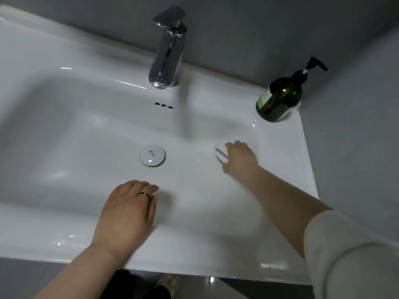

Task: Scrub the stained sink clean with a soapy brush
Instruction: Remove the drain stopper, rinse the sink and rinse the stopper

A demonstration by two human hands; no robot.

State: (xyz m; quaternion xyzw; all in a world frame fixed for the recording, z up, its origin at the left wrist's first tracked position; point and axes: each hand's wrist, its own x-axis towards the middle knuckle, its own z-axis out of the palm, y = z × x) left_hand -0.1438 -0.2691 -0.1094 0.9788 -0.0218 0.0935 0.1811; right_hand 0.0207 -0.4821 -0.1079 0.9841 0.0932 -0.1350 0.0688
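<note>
White sink (64, 126): the right hand (239, 158) grips a pale brush (219, 152) against its right slope. Left hand (127, 212) rests on the front rim, fingers loosely curled.

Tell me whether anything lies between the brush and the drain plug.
Nothing visible does. The right hand grips the brush right of the drain plug, with bare basin between; the left hand rests nearer the front.

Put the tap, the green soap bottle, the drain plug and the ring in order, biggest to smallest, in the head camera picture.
1. The tap and the green soap bottle look about alike; no ranking.
2. The drain plug.
3. The ring on the left hand.
</note>
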